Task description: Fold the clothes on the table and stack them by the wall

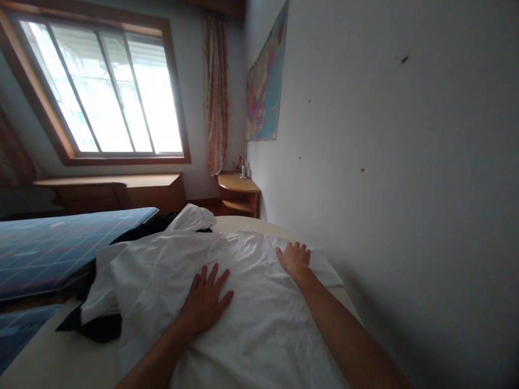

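A white T-shirt (251,302) lies spread over a pale table (73,351), with wrinkles near its far edge. My left hand (206,300) rests flat on the middle of the shirt, fingers spread. Farther off and to the right, my right hand (295,257) lies on the shirt by its far right part, its fingers slightly bent and apart, nothing visible in them. Black cloth (97,327) sticks out from under the shirt on the left. A bunched white cloth (192,218) sits at the far left corner of the shirt.
A blue checked mattress or bed (73,243) stands along the left. The white wall (385,216) runs close by the table's right side. Beyond are a wooden corner shelf (239,186), a desk (154,181) and a window (105,92). A map (265,86) hangs on the wall.
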A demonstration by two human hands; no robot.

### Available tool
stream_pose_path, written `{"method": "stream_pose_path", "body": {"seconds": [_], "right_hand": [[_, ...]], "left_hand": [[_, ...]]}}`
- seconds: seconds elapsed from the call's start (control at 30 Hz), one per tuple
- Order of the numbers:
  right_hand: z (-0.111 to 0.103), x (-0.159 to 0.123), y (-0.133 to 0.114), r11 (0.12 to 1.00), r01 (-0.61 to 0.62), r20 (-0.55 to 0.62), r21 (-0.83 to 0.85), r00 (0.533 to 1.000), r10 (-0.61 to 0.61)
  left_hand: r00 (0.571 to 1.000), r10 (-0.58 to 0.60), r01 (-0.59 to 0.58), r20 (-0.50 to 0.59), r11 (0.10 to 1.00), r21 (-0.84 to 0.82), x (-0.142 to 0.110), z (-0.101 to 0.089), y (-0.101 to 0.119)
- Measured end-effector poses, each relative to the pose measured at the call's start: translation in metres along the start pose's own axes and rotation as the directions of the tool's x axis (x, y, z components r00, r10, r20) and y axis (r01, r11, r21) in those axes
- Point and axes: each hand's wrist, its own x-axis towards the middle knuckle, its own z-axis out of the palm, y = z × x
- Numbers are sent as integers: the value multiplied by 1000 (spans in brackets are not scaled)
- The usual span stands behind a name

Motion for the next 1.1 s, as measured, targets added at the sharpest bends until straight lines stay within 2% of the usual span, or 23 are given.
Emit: {"method": "stream_pose_path", "body": {"seconds": [0.1,0.2,0.27,0.43,0.53,0.63,0.77,0.83,0.9,1.1], "right_hand": [[11,4,10,994,109,17,27,994,-110],[22,9,17,958,269,72,98,958,-277],[26,14,21,943,305,94,131,943,-318],[31,21,34,974,185,79,132,977,-196],[31,23,39,956,253,91,148,959,-268],[28,24,42,935,318,48,155,943,-329],[23,20,46,982,160,-69,100,986,-153],[24,17,48,993,82,-97,80,992,-75],[26,15,50,996,56,-103,69,994,-49],[29,17,58,994,76,-128,81,990,-65]], "left_hand": [[1000,-3,3,4,1000,-1,0,0,0],[1000,-2,2,-6,1000,7,0,0,0],[1000,-5,5,-8,1000,14,0,0,1],[1000,-4,4,-4,1000,18,-1,0,1],[1000,-12,12,4,1000,22,0,-1,2],[1000,-12,12,8,1000,23,0,-1,2],[1000,-4,4,-16,1000,12,0,2,0],[1000,0,0,-25,1000,1,0,4,-1],[1000,3,-3,-26,1000,-6,0,6,-3],[999,20,-20,-37,1000,-16,1,8,-5]]}}
